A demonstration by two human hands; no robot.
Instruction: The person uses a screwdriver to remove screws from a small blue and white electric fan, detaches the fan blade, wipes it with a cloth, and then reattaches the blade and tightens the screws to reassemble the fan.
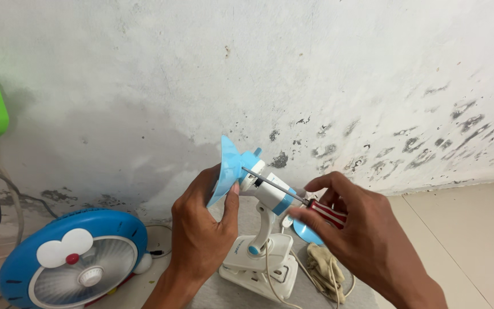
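Two hands (201, 229), screwdriver (293, 194), fan (253, 183)

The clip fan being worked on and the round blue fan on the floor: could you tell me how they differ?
The clip fan stands upright on a white clamp base; the round blue fan lies tilted low by the wall. The clip fan is steadied by the left hand while the right hand puts a screwdriver to it; the round blue fan goes untouched. The round blue fan looks wider, with a cartoon face. Both are blue and white.
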